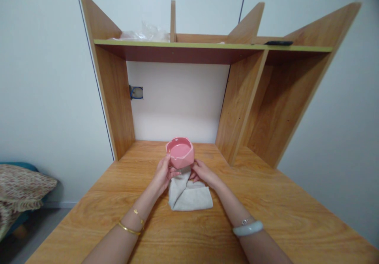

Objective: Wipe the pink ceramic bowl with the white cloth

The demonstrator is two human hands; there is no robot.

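Observation:
A glossy pink faceted dish (180,153), shaped like an ashtray, is held up above the desk and tilted so that its hollow faces me. My left hand (164,172) grips its left side, thumb near the rim and fingers underneath. At the dish's lower right is my right hand (203,172), its fingers curled on the upper end of a pale grey cloth (192,197). That end reaches up to the underside of the dish, while the folded rest lies on the desk. The right fingertips are partly hidden behind cloth and dish.
The wooden desk (183,240) carries a shelf unit (189,47) at its back. Clear plastic wrapping (145,34) and a flat black object (278,42) lie on the upper shelf. A wall socket box (136,93) is behind. At far left, a patterned blanket (20,189) covers blue furniture.

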